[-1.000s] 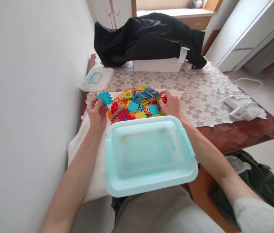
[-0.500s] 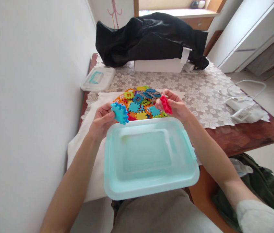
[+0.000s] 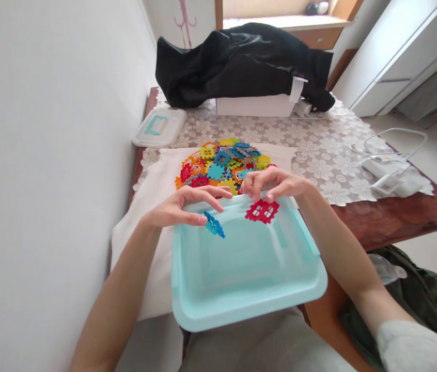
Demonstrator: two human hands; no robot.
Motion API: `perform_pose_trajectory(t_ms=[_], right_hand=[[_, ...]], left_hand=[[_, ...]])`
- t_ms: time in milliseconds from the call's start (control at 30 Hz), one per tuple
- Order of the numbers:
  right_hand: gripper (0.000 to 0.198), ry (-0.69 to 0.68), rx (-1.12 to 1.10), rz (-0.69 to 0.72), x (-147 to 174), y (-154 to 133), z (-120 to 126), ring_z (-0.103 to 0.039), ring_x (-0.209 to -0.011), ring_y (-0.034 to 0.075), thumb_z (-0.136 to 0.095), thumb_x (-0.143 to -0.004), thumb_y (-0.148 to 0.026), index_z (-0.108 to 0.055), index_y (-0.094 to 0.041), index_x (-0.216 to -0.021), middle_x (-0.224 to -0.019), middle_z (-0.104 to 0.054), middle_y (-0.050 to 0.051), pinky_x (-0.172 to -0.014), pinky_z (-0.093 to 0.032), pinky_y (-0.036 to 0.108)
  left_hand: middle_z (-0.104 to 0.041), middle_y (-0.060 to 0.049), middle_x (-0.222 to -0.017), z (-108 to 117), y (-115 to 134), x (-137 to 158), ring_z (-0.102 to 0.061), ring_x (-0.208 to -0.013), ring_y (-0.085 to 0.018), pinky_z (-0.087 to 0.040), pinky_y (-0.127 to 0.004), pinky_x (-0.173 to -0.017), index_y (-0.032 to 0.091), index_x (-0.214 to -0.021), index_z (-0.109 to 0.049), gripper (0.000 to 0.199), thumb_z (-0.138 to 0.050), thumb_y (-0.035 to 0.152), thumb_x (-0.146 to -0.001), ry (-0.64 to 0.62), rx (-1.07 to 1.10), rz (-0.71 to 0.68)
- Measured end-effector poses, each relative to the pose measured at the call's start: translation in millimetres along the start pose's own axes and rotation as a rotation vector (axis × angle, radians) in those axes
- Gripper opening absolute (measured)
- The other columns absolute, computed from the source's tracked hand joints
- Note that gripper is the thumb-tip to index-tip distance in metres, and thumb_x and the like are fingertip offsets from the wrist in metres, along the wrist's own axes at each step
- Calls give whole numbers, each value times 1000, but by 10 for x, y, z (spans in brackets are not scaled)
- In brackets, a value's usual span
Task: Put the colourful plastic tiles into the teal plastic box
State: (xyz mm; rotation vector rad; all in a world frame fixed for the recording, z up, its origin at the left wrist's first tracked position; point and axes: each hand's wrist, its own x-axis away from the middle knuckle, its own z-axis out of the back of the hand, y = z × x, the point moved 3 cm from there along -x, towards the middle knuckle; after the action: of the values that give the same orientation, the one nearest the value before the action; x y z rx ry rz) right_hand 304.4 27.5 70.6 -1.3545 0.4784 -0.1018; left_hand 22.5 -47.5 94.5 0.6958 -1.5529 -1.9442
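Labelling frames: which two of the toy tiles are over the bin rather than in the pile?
The blue tile under the left hand and the red tile under the right hand, both over the turquoise bin.

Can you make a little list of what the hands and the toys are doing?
left hand: open, over the bin, blue piece just below its fingers
right hand: open, red piece under its fingertips
bin: light blue, on the lap
pile of pieces: many colours, on the white cloth beyond the bin
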Motion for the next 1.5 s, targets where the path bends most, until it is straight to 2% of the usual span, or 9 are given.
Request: perform_pose_trajectory(t_ms=[100,200,333,500,700,867,933,1133,1500], right_hand=[[50,112,-84,37,-17,101,-17,-72,-92,25,-88,-90,-74,-88,-23,-90,-94,-77,9,-94,-62,45],[53,481,-41,83,-31,267,47,-67,-78,22,-72,-102,-73,-83,-25,-82,-83,-72,6,-80,-60,40],[37,825,553,-41,-10,469,126,-74,-105,30,-70,-106,-60,-87,-27,-107,-109,-82,10,-103,-60,50],[47,674,1036,-223,-18,670,91,-56,-155,40,-70,-107,-47,-76,-29,-150,-164,-68,13,-133,-42,66],[34,647,1034,-214,-26,731,104,-63,-145,38,-68,-109,-46,-85,-26,-130,-150,-76,14,-129,-49,63],[42,643,1065,-220,-14,683,103,-58,-155,39,-66,-111,-51,-82,-24,-139,-161,-70,15,-133,-45,63],[58,580,1075,-244,-13,686,87,-45,-166,42,-73,-106,-57,-74,-25,-154,-175,-59,14,-139,-36,68],[66,484,1036,-227,-43,786,80,-43,-169,44,-88,-93,-60,-76,-27,-148,-173,-61,13,-144,-28,69],[30,604,908,-66,-40,800,81,-43,-168,38,-79,-87,-29,-78,-30,-117,-170,-62,8,-142,-29,66]], left_hand=[[-85,-18,-131,-19,-41,10,-76,-137,-45,-61,-61,-118,27,-116,-93,37,-97,45,-84,73,92,24],[-86,-17,-129,-43,-111,8,-82,-125,-42,-69,-52,-105,27,-119,-92,41,-99,40,-80,173,267,37],[-87,-16,-126,-78,-208,-16,-85,-116,-40,-70,-47,-95,26,-119,-91,45,-100,38,-77,209,386,82],[-87,-14,-130,-63,-310,-32,-84,-118,-42,-70,-53,-97,26,-116,-89,46,-96,34,-71,304,507,74],[-87,-17,-126,-55,-325,-13,-86,-113,-41,-71,-52,-92,23,-119,-87,43,-89,42,-81,336,563,90],[-88,-11,-106,119,-334,42,-85,-87,-27,-70,-38,-78,22,-110,-84,37,-81,57,-98,732,233,11],[-87,-10,-108,210,-376,62,-84,-101,-28,-70,-42,-92,23,-108,-85,36,-78,58,-101,875,-96,-23],[-70,-14,-163,262,-669,-27,-52,-165,-41,-35,-66,-142,23,-135,-84,57,-84,61,-92,604,-710,113],[-77,-12,-144,235,-637,-26,-65,-145,-37,-48,-59,-133,25,-123,-88,39,-80,53,-97,656,-839,76]])
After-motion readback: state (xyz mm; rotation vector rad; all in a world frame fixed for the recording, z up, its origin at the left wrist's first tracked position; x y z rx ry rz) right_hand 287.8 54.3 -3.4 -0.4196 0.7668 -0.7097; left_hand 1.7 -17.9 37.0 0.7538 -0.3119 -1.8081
